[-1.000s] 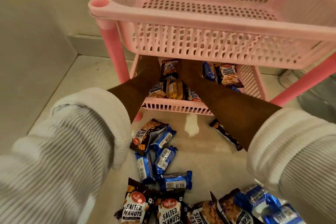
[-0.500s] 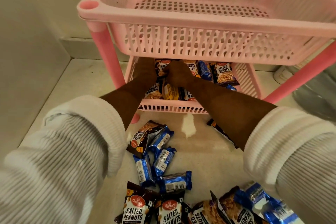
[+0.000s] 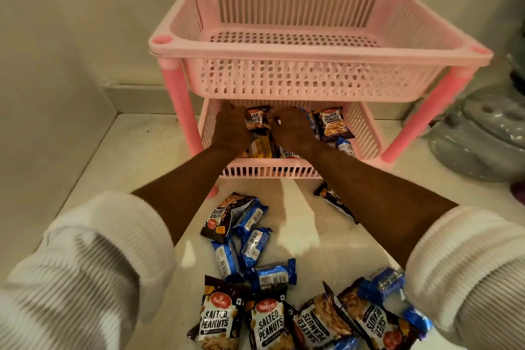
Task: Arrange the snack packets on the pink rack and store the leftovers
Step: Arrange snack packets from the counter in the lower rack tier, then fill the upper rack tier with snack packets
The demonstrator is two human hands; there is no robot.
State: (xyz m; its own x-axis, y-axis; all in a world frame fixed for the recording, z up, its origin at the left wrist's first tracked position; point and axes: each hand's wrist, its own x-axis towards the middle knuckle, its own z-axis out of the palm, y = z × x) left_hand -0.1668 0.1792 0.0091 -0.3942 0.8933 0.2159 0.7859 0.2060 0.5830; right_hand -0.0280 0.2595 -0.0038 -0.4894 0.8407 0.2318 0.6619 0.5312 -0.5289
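Observation:
The pink rack (image 3: 312,52) has two tiers, and its upper basket is empty. Both my hands reach into the lower basket (image 3: 270,170), which holds several snack packets. My left hand (image 3: 231,131) and my right hand (image 3: 292,131) flank a salted peanuts packet (image 3: 256,118) and hold it upright by its side edges. The upper basket hides my left fingertips. Another peanuts packet (image 3: 332,123) leans at the right inside the lower basket. Several blue packets (image 3: 250,247) and peanuts packets (image 3: 218,318) lie loose on the white surface in front of the rack.
A dark packet (image 3: 332,202) lies half under my right forearm. A grey rounded vessel (image 3: 483,133) stands right of the rack. A wall runs along the left side and another behind the rack. Bare white surface (image 3: 136,156) lies left of the rack.
My view has pulled back, so the whole rack shows. My hands have drawn together inside the lower basket, and a salted peanuts packet now stands upright between them.

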